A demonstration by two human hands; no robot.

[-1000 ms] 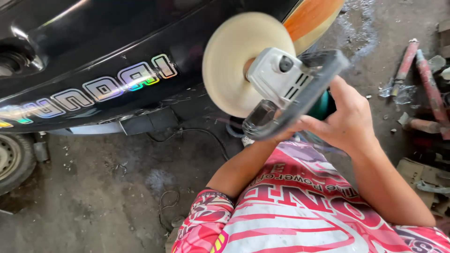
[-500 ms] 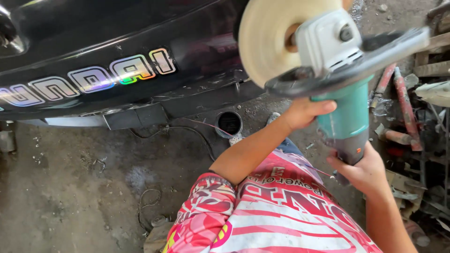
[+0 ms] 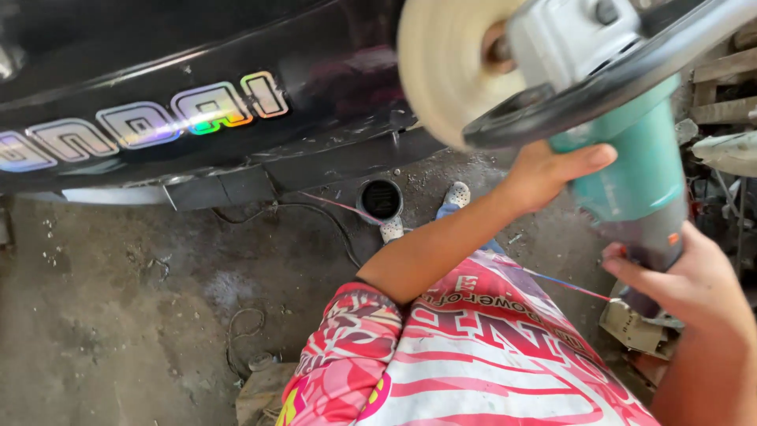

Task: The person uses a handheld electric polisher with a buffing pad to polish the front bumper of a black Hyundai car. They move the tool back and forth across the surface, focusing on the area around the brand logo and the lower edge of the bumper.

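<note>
Teal polisher (image 3: pixel 623 150) clamped in right hand (image 3: pixel 686 280) fingers, left hand (image 3: pixel 544 173) fingers round its black handle (image 3: pixel 576 102).

From my remote seat, the polishing pad (image 3: pixel 449 67) is blurred and its top runs off the upper edge. The polisher (image 3: pixel 631 142) loses its head there too, and its lower end is buried in my right hand (image 3: pixel 694 284), so I cannot see that grip's fingertips. My left hand (image 3: pixel 544 173) hides its fingers behind the black loop handle (image 3: pixel 583 99). The car's black body panel (image 3: pixel 197 47) is cut off on the left and above. The clutter (image 3: pixel 725 150) at the right edge is too small to identify.
</note>
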